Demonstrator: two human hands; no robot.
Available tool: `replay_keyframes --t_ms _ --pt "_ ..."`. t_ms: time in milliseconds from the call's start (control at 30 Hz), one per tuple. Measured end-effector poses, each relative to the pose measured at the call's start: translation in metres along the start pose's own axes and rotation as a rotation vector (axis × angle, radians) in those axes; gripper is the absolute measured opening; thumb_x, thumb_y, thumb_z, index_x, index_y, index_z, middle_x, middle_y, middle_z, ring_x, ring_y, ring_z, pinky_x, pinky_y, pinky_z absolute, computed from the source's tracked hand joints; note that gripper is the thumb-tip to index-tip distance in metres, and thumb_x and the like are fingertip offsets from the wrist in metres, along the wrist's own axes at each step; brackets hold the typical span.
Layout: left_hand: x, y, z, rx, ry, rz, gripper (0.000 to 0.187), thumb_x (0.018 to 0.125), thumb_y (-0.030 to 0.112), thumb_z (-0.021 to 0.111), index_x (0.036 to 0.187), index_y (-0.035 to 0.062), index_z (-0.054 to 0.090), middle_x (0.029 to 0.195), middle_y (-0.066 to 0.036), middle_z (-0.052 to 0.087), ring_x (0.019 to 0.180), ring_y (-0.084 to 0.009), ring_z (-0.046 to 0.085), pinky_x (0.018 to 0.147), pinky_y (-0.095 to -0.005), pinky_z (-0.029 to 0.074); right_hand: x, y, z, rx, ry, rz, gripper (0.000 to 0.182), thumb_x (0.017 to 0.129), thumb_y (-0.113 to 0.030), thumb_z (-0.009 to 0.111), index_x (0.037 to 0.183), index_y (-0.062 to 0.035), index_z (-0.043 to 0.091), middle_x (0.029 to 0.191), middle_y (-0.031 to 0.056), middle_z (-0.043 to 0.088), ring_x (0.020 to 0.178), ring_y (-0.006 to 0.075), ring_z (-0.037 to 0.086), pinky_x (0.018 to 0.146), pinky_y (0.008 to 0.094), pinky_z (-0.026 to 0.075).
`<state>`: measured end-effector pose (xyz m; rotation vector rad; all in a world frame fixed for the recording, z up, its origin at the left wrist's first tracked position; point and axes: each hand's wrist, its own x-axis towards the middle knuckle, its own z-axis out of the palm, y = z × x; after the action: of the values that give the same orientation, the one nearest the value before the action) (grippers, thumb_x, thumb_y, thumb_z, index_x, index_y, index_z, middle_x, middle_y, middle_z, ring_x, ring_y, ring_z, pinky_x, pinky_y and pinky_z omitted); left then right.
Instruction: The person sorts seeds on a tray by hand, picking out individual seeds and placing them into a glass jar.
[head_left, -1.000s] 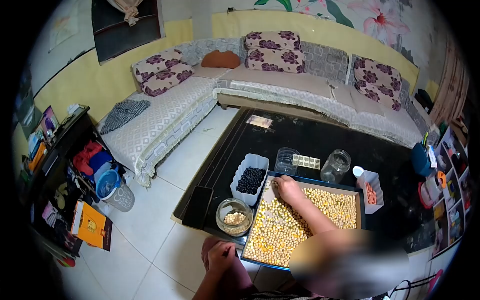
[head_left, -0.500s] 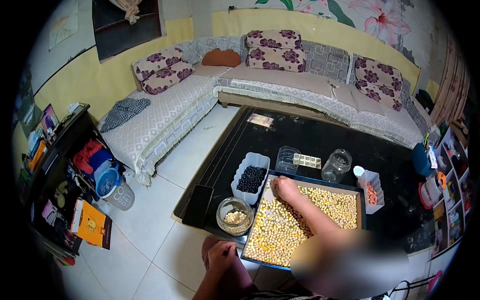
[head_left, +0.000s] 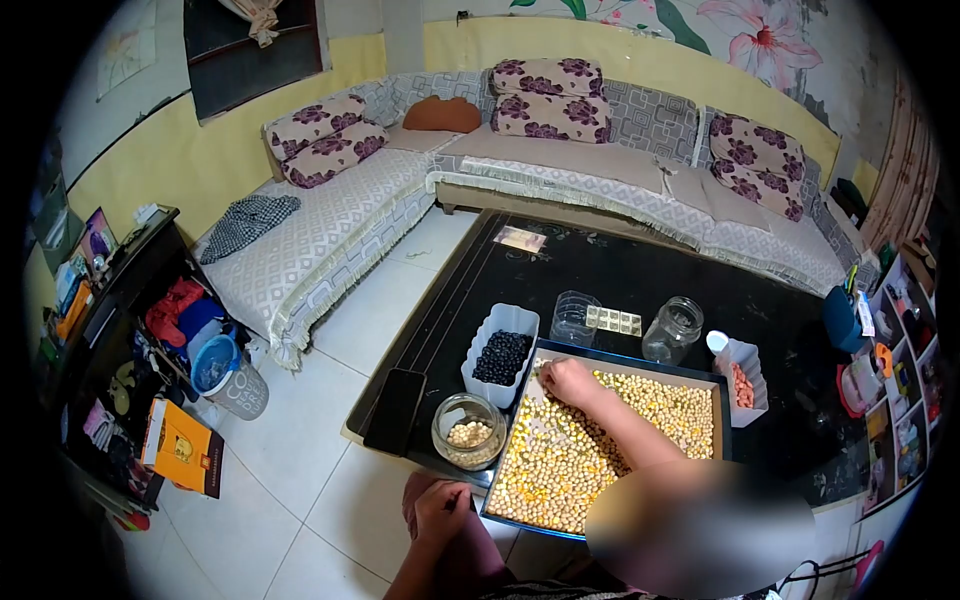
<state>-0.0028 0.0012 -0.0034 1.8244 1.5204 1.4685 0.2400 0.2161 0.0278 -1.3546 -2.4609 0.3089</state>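
My right hand point(head_left: 570, 382) is over the far left corner of a shallow blue-rimmed tray point(head_left: 640, 357), its fingers pinched together down at the contents. Whatever lies between those fingertips is hidden. A layer of pale round beans mixed with yellow corn kernels point(head_left: 560, 470) spreads across the tray. Down by my knee, my left hand point(head_left: 442, 510) rests with curled fingers, and I cannot make out what they hold, if anything. Just beyond it stands a glass jar point(head_left: 468, 432) partly filled with pale beans. A translucent tub of black beans point(head_left: 502, 356) sits left of the tray.
On the black table point(head_left: 640, 270) are a phone point(head_left: 396, 412), a clear plastic container point(head_left: 572, 318), a blister-like card point(head_left: 618, 321), an open glass jar point(head_left: 672, 332), a white lid point(head_left: 717, 343) and a tub of reddish peanuts point(head_left: 742, 385). A sofa point(head_left: 590, 165) runs behind.
My right hand has shifted very slightly left and nearer to me within the tray's corner, fingers still pinched. My left hand stays on my knee.
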Motion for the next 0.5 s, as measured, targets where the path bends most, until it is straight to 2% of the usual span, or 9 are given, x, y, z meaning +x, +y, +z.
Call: replay_keyframes --t_ms 167,233,267,300,400,500 --pt "0.001 0.001 -0.002 -0.010 -0.007 -0.014 0.008 0.070 0.001 0.065 0.076 0.0060 0.062 0.069 -0.007 0.060 0.058 -0.0171 0.058 0.051 -0.0250 0.045 -0.002 -0.013 -0.024 0.070 0.050 0.017 0.008 0.066 -0.007 0.059 0.074 -0.0056 0.061 0.067 0.0112 0.061 0.063 0.0286 0.059 0.062 0.0344 0.049" --pt "0.001 0.001 0.000 -0.008 0.011 0.023 0.009 0.070 0.001 0.065 0.076 0.0060 0.062 0.069 -0.007 0.060 0.058 -0.0179 0.058 0.051 -0.0257 0.045 -0.002 -0.021 -0.037 0.298 0.149 0.235 0.008 0.065 -0.011 0.060 0.071 -0.0060 0.059 0.068 0.0132 0.061 0.064 0.0273 0.060 0.060 0.0336 0.048" --pt "0.001 0.002 0.001 -0.011 0.011 0.021 0.009 0.070 0.001 0.065 0.076 0.0060 0.062 0.069 -0.007 0.060 0.058 -0.0179 0.058 0.051 -0.0257 0.045 -0.002 -0.021 -0.040 0.381 0.150 0.258 0.009 0.064 -0.010 0.061 0.072 -0.0051 0.059 0.063 0.0081 0.059 0.058 0.0190 0.059 0.058 0.0293 0.047" --pt "0.001 0.002 0.001 -0.004 0.015 0.022 0.009 0.070 0.001 0.065 0.076 0.0058 0.062 0.069 -0.007 0.059 0.058 -0.0182 0.058 0.051 -0.0259 0.046 -0.001 -0.029 -0.050 0.379 0.149 0.261 0.009 0.064 -0.010 0.061 0.072 -0.0051 0.059 0.063 0.0081 0.059 0.058 0.0190 0.059 0.058 0.0293 0.047" --pt "0.002 0.003 -0.001 -0.004 0.010 0.022 0.009 0.070 0.001 0.065 0.076 0.0053 0.061 0.069 -0.007 0.059 0.058 -0.0189 0.058 0.051 -0.0265 0.046 0.000 -0.065 -0.072 0.617 0.181 0.173 0.010 0.065 -0.006 0.061 0.075 -0.0034 0.059 0.058 -0.0001 0.051 0.056 0.0057 0.047 0.056 0.0222 0.043" --pt "0.002 0.004 -0.001 -0.004 0.001 0.026 0.008 0.070 0.001 0.064 0.076 0.0048 0.061 0.070 -0.007 0.059 0.059 -0.0192 0.058 0.052 -0.0268 0.046 -0.002 -0.106 -0.089 0.679 0.134 0.024 0.004 0.073 -0.003 0.057 0.076 -0.0006 0.058 0.065 -0.0013 0.055 0.062 0.0024 0.048 0.057 0.0190 0.043"
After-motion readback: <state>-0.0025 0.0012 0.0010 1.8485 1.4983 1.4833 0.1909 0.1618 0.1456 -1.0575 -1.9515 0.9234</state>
